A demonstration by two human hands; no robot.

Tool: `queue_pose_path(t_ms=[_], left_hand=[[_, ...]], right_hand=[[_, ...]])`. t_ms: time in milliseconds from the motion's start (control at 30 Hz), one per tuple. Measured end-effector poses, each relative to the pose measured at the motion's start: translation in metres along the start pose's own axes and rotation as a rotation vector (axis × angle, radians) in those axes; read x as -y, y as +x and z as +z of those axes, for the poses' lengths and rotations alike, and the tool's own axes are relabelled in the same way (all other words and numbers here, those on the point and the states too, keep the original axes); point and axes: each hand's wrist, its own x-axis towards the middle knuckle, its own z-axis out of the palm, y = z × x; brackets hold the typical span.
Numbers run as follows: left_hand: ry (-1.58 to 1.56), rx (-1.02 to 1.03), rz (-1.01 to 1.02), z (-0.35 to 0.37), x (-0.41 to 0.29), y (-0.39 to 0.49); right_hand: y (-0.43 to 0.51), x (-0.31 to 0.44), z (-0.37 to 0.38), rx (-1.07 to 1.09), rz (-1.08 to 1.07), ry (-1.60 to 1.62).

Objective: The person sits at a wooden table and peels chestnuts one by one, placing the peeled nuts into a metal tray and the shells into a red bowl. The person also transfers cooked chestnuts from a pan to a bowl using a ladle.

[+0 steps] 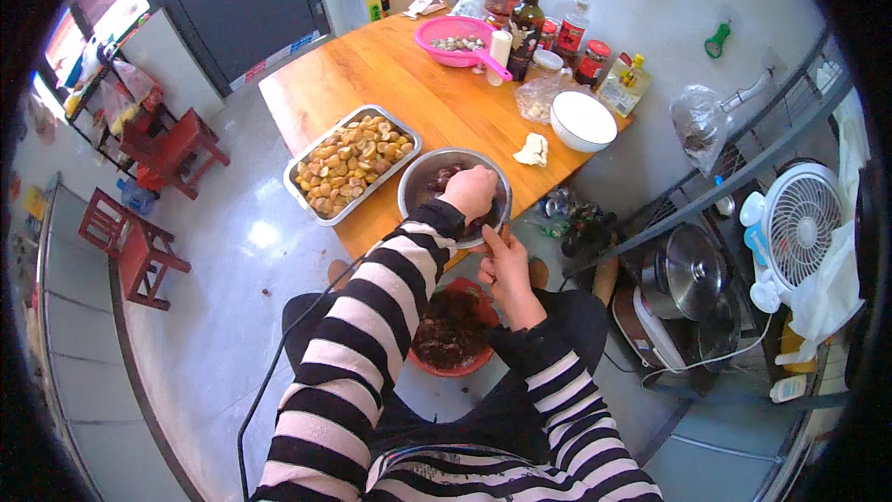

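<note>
My left hand [471,192] reaches into a round metal bowl [415,178] at the table's near corner; its fingers are hidden behind the hand. Dark reddish pieces [443,178] lie in the bowl beside it. My right hand [505,266] is at the bowl's near rim, one finger extended and the others curled; whether it holds something is unclear. Left of the bowl stands a metal tray [296,206] of yellow-brown chestnut-like pieces [352,162]. Below, between my knees, a red basin [453,368] holds dark brown scraps [449,326].
On the wooden table [362,73] are a pink strainer [463,42], a dark glass bottle [526,24], jars, a white bowl [584,121] and a crumpled white piece [532,150]. Red chairs [136,251] stand left; a rack with a pot [686,272] and white fan [801,226] is right.
</note>
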Motion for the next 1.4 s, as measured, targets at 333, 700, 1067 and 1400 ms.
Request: queue_pose_path(t_ms=[333, 700, 1067, 1400], left_hand=[[-0.751, -0.293, -0.186, -0.039, 0.017, -0.116], [-0.361, -0.453, -0.313, 0.034, 0.016, -0.212], [-0.436, -0.522, -0.343, 0.04, 0.013, -0.231], [-0.415, -0.484, -0.215, 0.021, 0.011, -0.23]], right_hand=[[0.04, 0.025, -0.013, -0.122, -0.132, -0.196], [-0.053, -0.007, 0.002, 0.194, -0.484, -0.638], [-0.065, -0.041, 0.011, 0.26, -0.799, -1.323], [-0.057, -0.031, 0.01, 0.308, -0.819, -1.508]])
